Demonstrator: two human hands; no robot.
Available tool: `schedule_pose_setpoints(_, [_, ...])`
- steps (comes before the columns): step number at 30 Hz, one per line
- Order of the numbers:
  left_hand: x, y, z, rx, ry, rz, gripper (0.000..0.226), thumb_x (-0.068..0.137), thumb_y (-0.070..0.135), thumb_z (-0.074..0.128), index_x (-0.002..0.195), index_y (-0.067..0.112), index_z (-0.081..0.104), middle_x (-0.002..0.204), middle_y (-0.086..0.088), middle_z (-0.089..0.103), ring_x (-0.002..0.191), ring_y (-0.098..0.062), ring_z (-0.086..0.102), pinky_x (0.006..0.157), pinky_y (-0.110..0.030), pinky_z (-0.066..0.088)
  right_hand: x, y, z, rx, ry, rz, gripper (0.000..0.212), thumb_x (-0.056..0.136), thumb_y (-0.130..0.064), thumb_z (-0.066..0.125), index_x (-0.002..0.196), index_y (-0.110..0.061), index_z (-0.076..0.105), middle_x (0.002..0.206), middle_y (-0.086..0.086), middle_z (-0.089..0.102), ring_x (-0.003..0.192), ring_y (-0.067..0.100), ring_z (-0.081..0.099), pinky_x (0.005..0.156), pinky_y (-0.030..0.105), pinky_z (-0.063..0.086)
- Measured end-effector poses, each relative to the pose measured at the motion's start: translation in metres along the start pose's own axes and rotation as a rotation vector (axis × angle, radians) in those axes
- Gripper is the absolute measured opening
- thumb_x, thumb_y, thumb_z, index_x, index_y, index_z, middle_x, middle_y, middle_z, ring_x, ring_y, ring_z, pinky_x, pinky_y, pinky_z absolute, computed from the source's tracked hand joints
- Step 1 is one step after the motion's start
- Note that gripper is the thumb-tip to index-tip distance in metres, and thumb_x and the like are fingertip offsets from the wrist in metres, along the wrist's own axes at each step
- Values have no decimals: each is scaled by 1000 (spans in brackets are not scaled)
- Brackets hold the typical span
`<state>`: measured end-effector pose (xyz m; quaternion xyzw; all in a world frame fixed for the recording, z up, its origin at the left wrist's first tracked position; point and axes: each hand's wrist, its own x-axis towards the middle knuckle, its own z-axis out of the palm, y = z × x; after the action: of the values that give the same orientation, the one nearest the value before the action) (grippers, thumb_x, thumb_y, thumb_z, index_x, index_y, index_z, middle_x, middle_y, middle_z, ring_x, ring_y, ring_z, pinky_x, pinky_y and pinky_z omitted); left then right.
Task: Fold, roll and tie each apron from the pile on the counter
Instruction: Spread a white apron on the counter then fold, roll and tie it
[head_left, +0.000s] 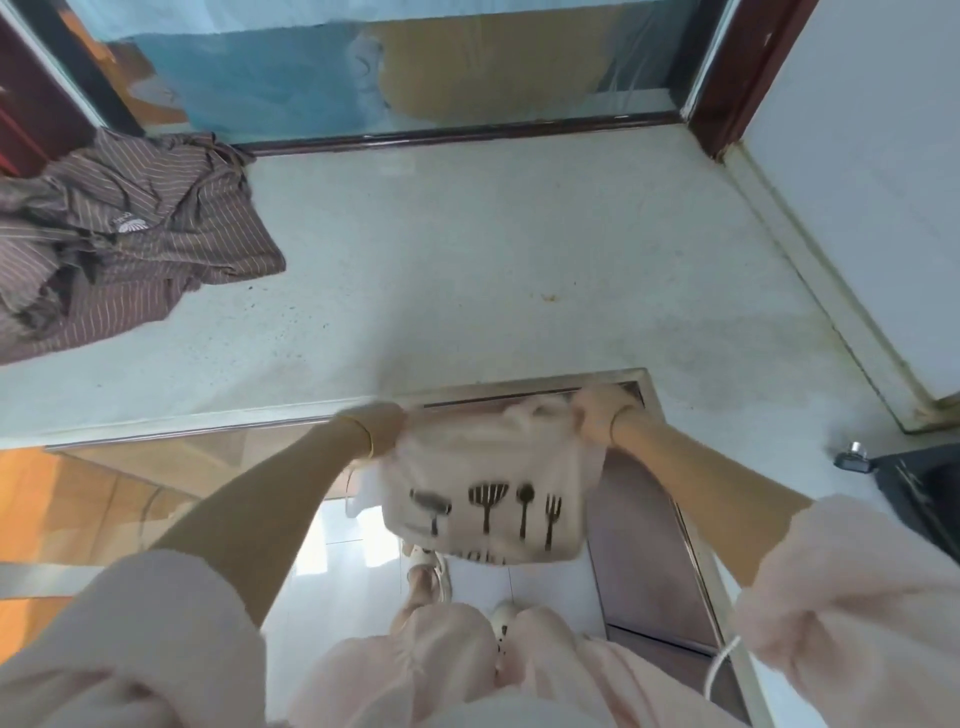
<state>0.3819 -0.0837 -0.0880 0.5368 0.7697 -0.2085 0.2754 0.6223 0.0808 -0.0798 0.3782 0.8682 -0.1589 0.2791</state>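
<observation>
A cream apron (483, 483) printed with black kitchen utensils hangs in the air in front of the counter edge (208, 423). My left hand (382, 428) grips its upper left corner and my right hand (600, 415) grips its upper right corner, both fists closed on the cloth. The apron droops below my hands, over the floor. A crumpled pile of brown striped aprons (119, 239) lies on the pale counter (493, 270) at the far left, well away from both hands.
A window with a dark frame (415, 136) runs along the counter's back. A white wall (872, 182) closes the right side. A black object (924, 488) with a small knob sits at the right edge. Below are white floor tiles and my feet.
</observation>
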Motion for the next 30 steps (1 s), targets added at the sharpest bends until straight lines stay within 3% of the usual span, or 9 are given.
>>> schedule_pose_setpoints(5, [-3, -2, -59, -479, 857, -173, 14, 92, 6, 47, 85, 3, 58, 91, -24, 62, 88, -38, 58, 66, -36, 38, -7, 5, -60, 601, 926, 162, 26, 84, 3, 42, 64, -13, 46, 64, 2, 46, 69, 23, 47, 51, 27, 27])
schedule_pose_setpoints(7, [-7, 3, -54, -108, 535, -76, 18, 94, 6, 43, 101, 1, 59, 95, -23, 65, 90, -36, 61, 72, -40, 46, -11, 2, -48, 457, 606, 124, 19, 89, 3, 42, 83, -5, 58, 76, 10, 55, 74, 28, 53, 48, 27, 31])
schedule_pose_setpoints(9, [-12, 3, -29, 119, -267, 3, 16, 90, 14, 52, 105, 12, 59, 99, -15, 68, 89, -29, 65, 83, -35, 52, -17, -4, -18, 332, -342, 82, 23, 92, 1, 51, 114, 1, 59, 101, 16, 63, 87, 31, 63, 49, 24, 49])
schedule_pose_setpoints(10, [-15, 2, -22, 104, -439, -3, 4, 87, 18, 57, 90, 18, 58, 94, -9, 69, 81, -25, 64, 80, -31, 53, -18, -3, -9, 330, -559, 102, 30, 90, 2, 55, 121, 0, 57, 110, 21, 63, 84, 30, 66, 53, 26, 55])
schedule_pose_setpoints(13, [-5, -16, -31, -126, -234, -20, 22, 85, 10, 54, 65, 16, 48, 69, -1, 61, 64, -19, 60, 54, -21, 48, -1, -2, -28, 267, -204, 106, 21, 88, 3, 53, 104, -5, 62, 105, 18, 64, 92, 31, 65, 70, 34, 57])
schedule_pose_setpoints(16, [-1, -28, -54, -445, 31, -123, 24, 85, 4, 51, 61, 11, 52, 61, -2, 54, 64, -24, 61, 50, -22, 47, 10, -1, -69, 143, 132, 85, 19, 88, -4, 50, 72, -14, 53, 79, 1, 53, 88, 23, 54, 62, 26, 42])
schedule_pose_setpoints(20, [-4, -51, -92, -767, 531, -261, 7, 81, 2, 55, 76, 6, 58, 74, -11, 52, 72, -24, 47, 61, -28, 37, 17, -13, -112, 517, 430, 144, 23, 88, 0, 46, 97, -12, 63, 91, 4, 56, 82, 25, 57, 64, 27, 41])
schedule_pose_setpoints(24, [-6, -66, -138, -1085, 839, -289, 14, 81, -1, 48, 77, 10, 56, 69, -7, 49, 69, -21, 43, 62, -27, 35, 15, -51, -178, 1357, 382, 183, 20, 96, -7, 36, 82, -16, 48, 88, 2, 54, 43, 16, 63, 49, 29, 48])
schedule_pose_setpoints(30, [17, -116, -213, -1763, 751, -294, 27, 90, 1, 44, 112, 8, 57, 93, -11, 57, 81, -23, 52, 80, -42, 47, 31, -91, -264, 1318, 356, -80, 42, 92, -21, 55, 131, -18, 40, 118, 4, 46, 101, 22, 50, 82, 47, 53])
